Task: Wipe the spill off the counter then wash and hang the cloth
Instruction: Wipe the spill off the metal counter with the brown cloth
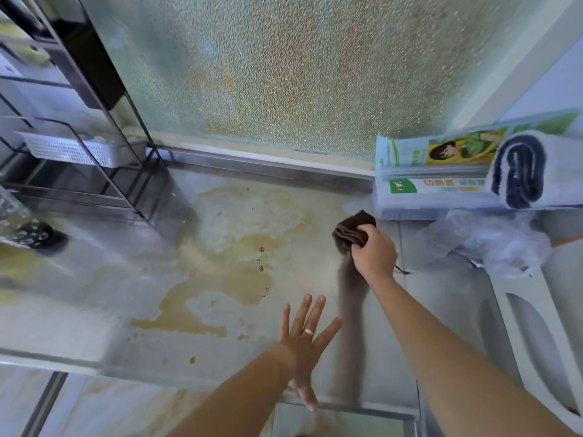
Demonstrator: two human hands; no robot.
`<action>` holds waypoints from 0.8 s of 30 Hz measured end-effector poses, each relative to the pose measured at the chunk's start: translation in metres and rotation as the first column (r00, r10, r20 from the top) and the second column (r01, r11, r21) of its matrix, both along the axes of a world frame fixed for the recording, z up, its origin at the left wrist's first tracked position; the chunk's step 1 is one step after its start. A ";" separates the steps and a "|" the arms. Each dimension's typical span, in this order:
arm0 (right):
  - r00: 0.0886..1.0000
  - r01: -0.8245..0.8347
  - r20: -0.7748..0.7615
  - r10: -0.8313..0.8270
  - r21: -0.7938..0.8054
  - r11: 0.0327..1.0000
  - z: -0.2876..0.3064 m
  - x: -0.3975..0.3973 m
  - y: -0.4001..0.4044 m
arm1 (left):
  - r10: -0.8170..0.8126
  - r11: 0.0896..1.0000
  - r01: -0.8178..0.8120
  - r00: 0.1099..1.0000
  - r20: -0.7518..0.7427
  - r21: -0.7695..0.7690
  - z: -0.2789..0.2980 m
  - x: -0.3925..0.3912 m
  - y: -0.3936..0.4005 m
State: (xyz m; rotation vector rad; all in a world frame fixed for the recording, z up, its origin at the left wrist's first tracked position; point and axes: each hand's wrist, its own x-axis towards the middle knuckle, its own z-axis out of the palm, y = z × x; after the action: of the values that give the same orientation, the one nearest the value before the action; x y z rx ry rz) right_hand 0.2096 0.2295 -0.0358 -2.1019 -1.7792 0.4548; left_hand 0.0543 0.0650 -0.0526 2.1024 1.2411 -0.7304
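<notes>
A wide brownish spill [233, 257] spreads over the grey counter [94, 316], with small drops near its middle and front. My right hand [373, 252] grips a bunched dark brown cloth [353, 230] at the spill's right edge, close to the back wall. My left hand [304, 339] hovers flat with fingers spread over the counter's front part, a ring on one finger, holding nothing.
A black wire rack [104, 159] with a white basket [69, 149] stands back left. Boxes of wrap [435, 171], a rolled towel [523, 170] and a clear plastic bag [492, 241] sit at right. A white appliance [536, 348] is at right front. Frosted glass [284, 74] stands behind.
</notes>
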 end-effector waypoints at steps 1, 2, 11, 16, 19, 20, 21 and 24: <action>1.000 -0.021 -0.001 0.021 0.005 1.000 0.000 -0.006 0.006 | 0.004 1.000 -0.004 1.000 0.001 0.003 0.001 0.000 0.000; 0.999 -0.041 0.003 0.041 0.007 0.999 0.000 -0.011 0.011 | 0.004 1.000 -0.004 1.000 0.002 0.010 0.002 -0.001 0.001; 0.978 -0.207 0.040 0.207 0.010 0.978 -0.003 -0.035 -0.001 | -0.011 1.000 0.011 1.000 0.002 -0.019 0.003 -0.001 0.001; 0.961 -0.276 -0.007 0.276 0.018 0.961 -0.003 -0.078 -0.028 | -0.028 0.999 0.029 1.000 0.010 -0.025 0.005 0.000 0.001; 0.967 -0.227 -0.127 0.223 -0.016 0.974 -0.001 -0.079 -0.028 | -0.022 1.000 0.022 1.000 0.022 -0.010 0.006 -0.001 0.000; 0.960 -0.212 -0.195 0.202 -0.033 0.977 0.003 -0.072 -0.025 | -0.013 1.000 0.013 0.999 0.031 0.001 0.006 -0.002 -0.001; 0.951 -0.199 -0.249 0.184 -0.038 0.979 0.007 -0.063 -0.022 | -0.007 1.000 0.007 0.999 0.035 0.017 0.004 -0.002 -0.002; 0.953 -0.150 -0.260 0.156 0.044 0.988 0.026 -0.030 -0.012 | 0.029 0.995 -0.033 0.999 0.042 0.093 -0.001 0.002 -0.005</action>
State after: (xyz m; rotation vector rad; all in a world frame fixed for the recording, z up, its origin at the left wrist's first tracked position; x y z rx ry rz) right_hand 0.1798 0.2180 -0.0103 -1.7976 -1.7852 0.7158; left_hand 0.0562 0.0601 -0.0533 2.1571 1.3056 -0.6244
